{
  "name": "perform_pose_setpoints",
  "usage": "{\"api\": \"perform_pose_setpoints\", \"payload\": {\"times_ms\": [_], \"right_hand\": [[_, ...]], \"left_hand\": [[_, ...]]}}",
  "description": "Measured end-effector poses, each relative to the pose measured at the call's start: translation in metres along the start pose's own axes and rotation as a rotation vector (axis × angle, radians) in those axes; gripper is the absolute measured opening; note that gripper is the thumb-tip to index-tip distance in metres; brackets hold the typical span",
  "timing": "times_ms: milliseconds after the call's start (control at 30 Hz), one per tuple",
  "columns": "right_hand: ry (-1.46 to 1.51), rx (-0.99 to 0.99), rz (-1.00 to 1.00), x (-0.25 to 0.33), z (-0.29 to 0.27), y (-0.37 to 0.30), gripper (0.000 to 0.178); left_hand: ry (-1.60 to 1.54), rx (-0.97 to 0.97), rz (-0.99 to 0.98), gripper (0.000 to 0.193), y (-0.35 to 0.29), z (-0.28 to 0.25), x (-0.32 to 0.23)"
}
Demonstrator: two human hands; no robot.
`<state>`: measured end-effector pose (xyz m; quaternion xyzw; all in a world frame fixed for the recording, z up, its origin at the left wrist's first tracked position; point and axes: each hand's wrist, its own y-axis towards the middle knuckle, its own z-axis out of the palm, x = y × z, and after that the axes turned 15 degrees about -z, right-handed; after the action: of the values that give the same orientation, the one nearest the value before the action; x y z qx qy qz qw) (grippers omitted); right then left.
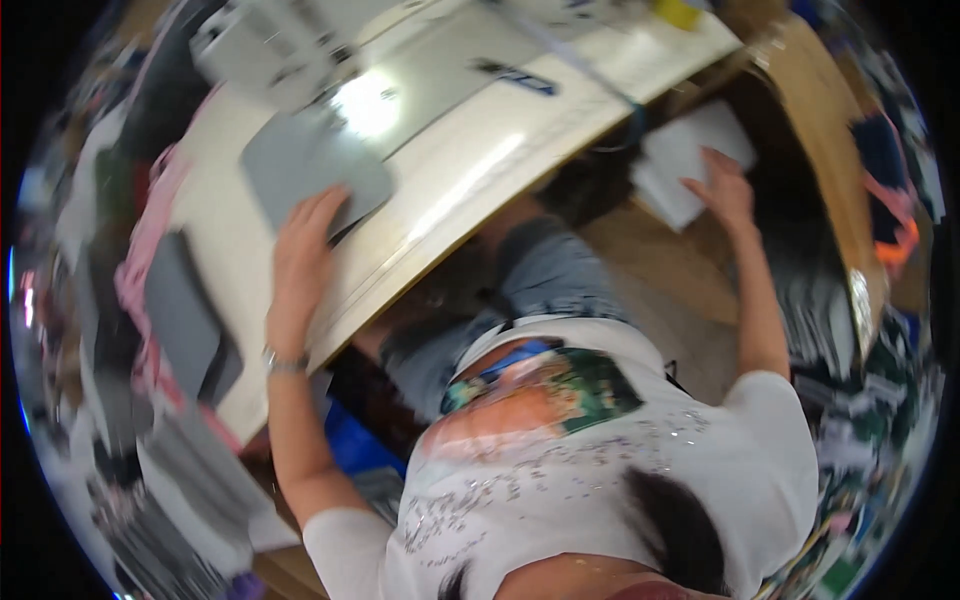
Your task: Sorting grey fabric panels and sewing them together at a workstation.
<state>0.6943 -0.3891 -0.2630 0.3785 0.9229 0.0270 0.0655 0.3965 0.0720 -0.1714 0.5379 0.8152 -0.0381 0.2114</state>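
Observation:
My left hand [303,250] lies on the near edge of a grey flat piece with rounded corners [290,165], its fingers stretched out over it. That piece rests on the white sewing table, partly below the head of a sewing machine [275,50], whose lamp glows beside it. Off to the right, below the table edge, my right hand [727,190] is at a pile of white flat pieces [690,150]. Its thumb and fingers are apart and touch the top of the pile; the picture is blurred there.
On the white table [440,225] lies a blue-handled cutter or snips [525,80]. A yellow object [678,12] sits at the far edge. More dark grey pieces [185,310] are at the left, beside pink cloth strips [140,280]. Grey stacked pieces [815,315] stand at the right.

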Motion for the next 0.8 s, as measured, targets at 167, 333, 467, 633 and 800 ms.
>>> {"api": "perform_pose_setpoints", "payload": {"times_ms": [167, 333, 467, 633, 800], "right_hand": [[-0.021, -0.005, -0.068, -0.016, -0.046, -0.013, 0.033], [0.767, -0.21, -0.166, -0.009, -0.202, -0.088, 0.03], [0.693, -0.678, -0.662, 0.137, -0.211, -0.039, 0.027], [0.534, -0.669, -1.106, 0.266, -0.154, 0.041, 0.036], [0.557, -0.642, -1.151, 0.297, -0.125, 0.064, 0.034]], "left_hand": [[-0.048, -0.116, -0.068, 0.034, -0.009, 0.002, 0.011], [-0.326, 0.091, -0.579, 0.018, 0.007, -0.013, 0.041], [-1.06, -0.057, -0.554, 0.017, 0.018, -0.004, 0.046], [-1.091, -0.076, -0.549, 0.016, 0.017, -0.002, 0.053], [-0.983, -0.068, -0.541, 0.014, 0.01, -0.011, 0.041]]}}
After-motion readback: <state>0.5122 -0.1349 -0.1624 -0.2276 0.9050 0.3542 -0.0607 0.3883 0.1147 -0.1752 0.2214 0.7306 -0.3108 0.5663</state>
